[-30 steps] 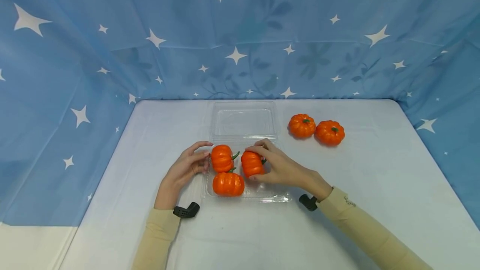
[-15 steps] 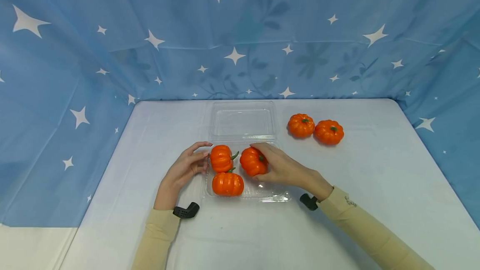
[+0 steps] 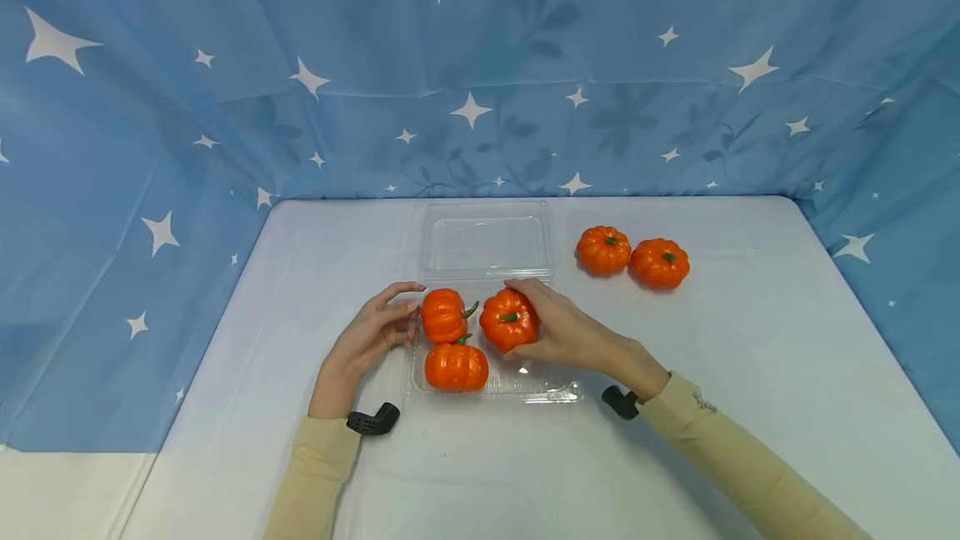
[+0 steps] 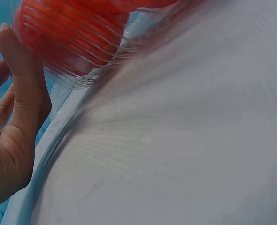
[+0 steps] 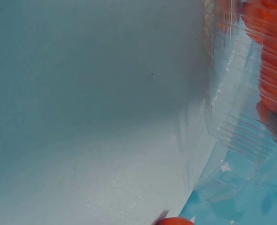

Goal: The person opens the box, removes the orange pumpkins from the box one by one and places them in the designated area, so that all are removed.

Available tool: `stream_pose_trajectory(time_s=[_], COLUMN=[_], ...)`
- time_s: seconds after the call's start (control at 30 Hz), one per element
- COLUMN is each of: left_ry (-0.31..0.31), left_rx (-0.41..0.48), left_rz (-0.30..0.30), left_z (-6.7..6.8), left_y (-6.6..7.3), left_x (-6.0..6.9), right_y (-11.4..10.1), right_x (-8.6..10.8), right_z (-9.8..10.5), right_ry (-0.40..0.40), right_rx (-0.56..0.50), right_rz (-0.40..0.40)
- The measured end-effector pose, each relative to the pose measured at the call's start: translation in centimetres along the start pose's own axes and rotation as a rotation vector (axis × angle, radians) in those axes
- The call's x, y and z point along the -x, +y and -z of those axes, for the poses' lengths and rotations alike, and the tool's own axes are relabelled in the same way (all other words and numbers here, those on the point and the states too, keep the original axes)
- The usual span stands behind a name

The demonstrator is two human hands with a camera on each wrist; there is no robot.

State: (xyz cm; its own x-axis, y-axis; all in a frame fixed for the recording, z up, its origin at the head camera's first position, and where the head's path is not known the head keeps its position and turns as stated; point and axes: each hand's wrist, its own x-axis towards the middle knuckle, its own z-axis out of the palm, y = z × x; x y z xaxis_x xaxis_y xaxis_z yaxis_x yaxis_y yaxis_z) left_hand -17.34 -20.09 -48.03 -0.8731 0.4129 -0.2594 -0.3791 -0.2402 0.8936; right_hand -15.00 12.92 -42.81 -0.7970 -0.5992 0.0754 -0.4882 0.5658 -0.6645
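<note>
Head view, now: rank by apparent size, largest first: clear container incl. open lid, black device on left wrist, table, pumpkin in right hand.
1. Table
2. Clear container, lid included
3. Pumpkin in the right hand
4. Black device

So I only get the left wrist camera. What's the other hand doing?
Observer: The right hand holds a round, ribbed orange pumpkin.

Operator: Which way is its stem pointing?

Observer: Its green stem faces up, toward the head camera.

Operator: Are any pumpkins outside the clear, rectangular plastic box?

Observer: Yes, two round orange pumpkins with green stems sit side by side on the table, beyond it to the right.
</note>
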Motion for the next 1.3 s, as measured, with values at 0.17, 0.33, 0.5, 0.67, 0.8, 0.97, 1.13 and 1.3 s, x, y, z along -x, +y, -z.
stream_pose_trajectory(time_s=[0.17, 0.33, 0.5, 0.67, 0.8, 0.97, 1.13, 1.3], left_ry=[0.003, 0.006, 0.024, 0.031, 0.030, 0.030, 0.025, 0.023], left_rx=[-0.001, -0.004, -0.025, -0.030, -0.034, -0.046, -0.058, -0.063], left_rz=[-0.003, 0.004, 0.013, 0.015, 0.012, 0.002, -0.008, -0.013], left_z=[-0.1, -0.1, -0.1, -0.1, -0.2, -0.2, -0.2, -0.2], left_y=[0.1, 0.1, 0.2, 0.3, 0.3, 0.2, 0.3, 0.3], left_x=[0.0, 0.1, 0.2, 0.3, 0.2, 0.3, 0.2, 0.2], right_y=[0.0, 0.0, -0.2, -0.2, 0.1, 0.7, 1.2, 1.8], right_x=[0.0, 0.3, 0.6, 1.1, 1.8, 2.8, 3.7, 4.5], right_z=[0.2, 0.4, 1.0, 1.8, 2.3, 2.7, 3.4, 4.0], right_ry=[0.023, 0.029, 0.044, 0.060, 0.111, 0.174, 0.226, 0.273], right_rx=[0.010, 0.012, -0.011, -0.005, 0.003, 0.001, -0.001, 0.000], right_rz=[0.024, 0.041, 0.037, 0.027, 0.019, 0.008, -0.015, -0.058])
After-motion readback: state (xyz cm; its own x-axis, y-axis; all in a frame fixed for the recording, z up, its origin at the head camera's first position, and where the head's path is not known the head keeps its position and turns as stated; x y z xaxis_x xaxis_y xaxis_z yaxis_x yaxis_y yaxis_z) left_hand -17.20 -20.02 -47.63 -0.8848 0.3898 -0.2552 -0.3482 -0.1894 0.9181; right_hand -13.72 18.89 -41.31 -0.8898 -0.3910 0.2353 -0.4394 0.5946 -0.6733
